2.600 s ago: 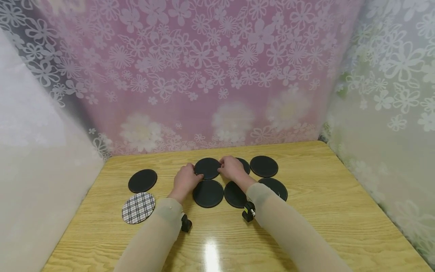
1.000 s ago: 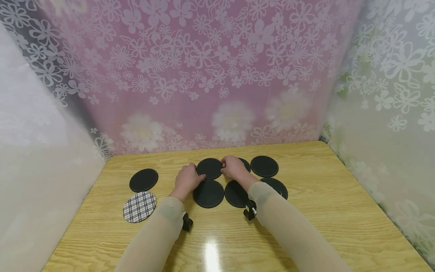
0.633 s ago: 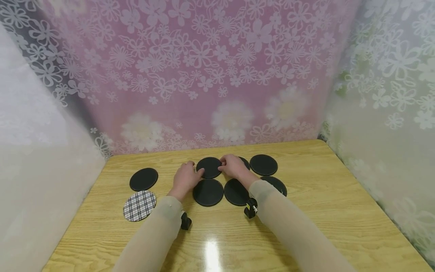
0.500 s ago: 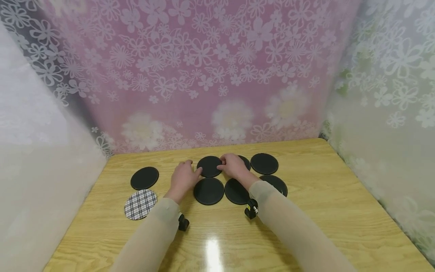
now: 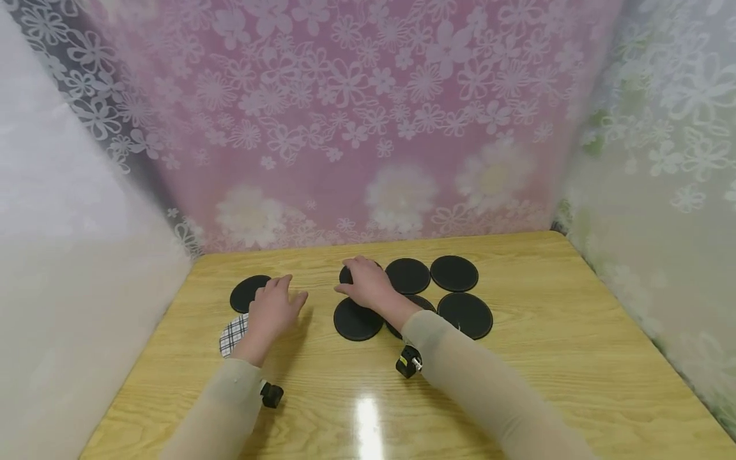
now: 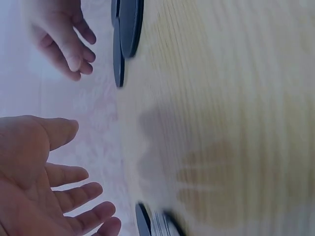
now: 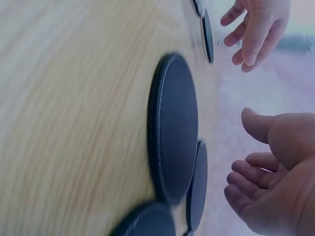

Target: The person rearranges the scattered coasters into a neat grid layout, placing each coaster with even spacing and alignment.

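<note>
In the head view my left hand (image 5: 271,314) hovers at the left with fingers spread. It partly covers a plaid coaster (image 5: 232,335) and a black coaster (image 5: 244,292) beyond it. Nothing is in its grasp; the left wrist view shows its palm and loose fingers (image 6: 76,196). My right hand (image 5: 368,284) is above the far-left black coaster (image 5: 345,275) of a two-row group, hiding most of it. In the right wrist view this hand (image 7: 278,172) is raised off the coasters, fingers slightly bent and holding nothing. A nearer black coaster (image 5: 358,319) lies flat below it.
More black coasters lie in the group: two at the back, (image 5: 407,276) and the right one (image 5: 454,273), and a front-right coaster (image 5: 464,315). Another is partly under the right forearm. The wooden table (image 5: 368,377) ends at a pink floral curtain (image 5: 368,160) behind.
My left hand has left the far-left coaster of the group and moved left toward the plaid coaster. My right hand has let go of that coaster's right edge and shifted left over it.
</note>
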Tool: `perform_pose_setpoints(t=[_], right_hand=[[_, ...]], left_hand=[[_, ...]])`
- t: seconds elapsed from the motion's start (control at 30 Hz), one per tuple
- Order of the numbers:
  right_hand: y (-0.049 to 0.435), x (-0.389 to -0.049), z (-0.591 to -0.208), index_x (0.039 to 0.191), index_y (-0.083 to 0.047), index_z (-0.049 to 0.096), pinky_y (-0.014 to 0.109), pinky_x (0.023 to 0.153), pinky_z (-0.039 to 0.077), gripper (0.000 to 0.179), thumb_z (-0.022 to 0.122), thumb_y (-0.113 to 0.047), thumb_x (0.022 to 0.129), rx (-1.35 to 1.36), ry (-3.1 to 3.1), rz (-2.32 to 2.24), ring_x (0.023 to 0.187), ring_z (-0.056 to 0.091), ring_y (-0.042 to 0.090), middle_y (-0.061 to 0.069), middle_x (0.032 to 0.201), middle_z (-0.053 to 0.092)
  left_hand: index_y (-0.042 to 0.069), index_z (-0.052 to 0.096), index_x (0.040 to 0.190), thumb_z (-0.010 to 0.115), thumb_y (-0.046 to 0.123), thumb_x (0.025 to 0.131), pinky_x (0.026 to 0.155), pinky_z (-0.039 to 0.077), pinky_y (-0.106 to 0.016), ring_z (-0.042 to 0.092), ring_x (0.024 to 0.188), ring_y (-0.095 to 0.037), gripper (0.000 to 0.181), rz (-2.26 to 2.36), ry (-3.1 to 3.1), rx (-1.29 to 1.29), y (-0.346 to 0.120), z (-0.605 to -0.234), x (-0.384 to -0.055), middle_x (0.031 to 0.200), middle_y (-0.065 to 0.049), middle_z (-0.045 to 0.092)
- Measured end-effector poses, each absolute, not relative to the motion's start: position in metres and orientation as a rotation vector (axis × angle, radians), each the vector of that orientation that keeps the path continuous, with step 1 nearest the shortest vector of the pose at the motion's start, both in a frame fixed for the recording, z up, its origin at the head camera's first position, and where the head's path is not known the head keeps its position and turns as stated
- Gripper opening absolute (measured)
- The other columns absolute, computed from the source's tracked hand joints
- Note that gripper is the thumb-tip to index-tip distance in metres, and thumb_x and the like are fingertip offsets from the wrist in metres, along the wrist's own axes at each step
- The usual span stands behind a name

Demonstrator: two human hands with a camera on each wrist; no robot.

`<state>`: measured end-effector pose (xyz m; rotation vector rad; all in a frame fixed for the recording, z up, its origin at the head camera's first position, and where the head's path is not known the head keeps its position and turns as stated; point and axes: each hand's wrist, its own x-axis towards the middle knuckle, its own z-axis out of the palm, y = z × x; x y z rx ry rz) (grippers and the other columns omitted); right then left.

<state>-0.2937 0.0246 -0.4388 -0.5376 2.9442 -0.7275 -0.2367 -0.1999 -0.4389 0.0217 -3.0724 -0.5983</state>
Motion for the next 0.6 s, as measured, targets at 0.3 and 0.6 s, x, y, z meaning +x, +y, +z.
perform_pose_setpoints(t=[0.3, 0.6], right_hand=[[-0.008, -0.277, -0.437, 0.171, -0.009, 0.040, 0.048, 0.125, 0.040, 0.079, 0.075, -0.043, 0.108, -0.695, 2.869, -0.732, 0.158, 0.044, 0.031, 0.012, 0.173, 0.044], [-0.039, -0.263, -0.441, 0.171, -0.012, 0.042, 0.047, 0.121, 0.044, 0.080, 0.073, -0.049, 0.108, -0.724, 2.841, -0.622, 0.155, 0.047, 0.030, 0.011, 0.171, 0.047]], left_hand=[[-0.008, 0.041, 0.165, 0.059, 0.038, 0.115, 0.114, 0.038, -0.078, 0.041, 0.146, -0.064, 0.070, -0.562, -3.032, -0.010, -0.240, -0.436, -0.213, 0.166, -0.036, 0.040], [-0.011, 0.040, 0.163, 0.061, 0.038, 0.114, 0.107, 0.042, -0.080, 0.041, 0.141, -0.070, 0.073, -0.582, -3.076, 0.074, -0.273, -0.440, -0.195, 0.159, -0.043, 0.041]])
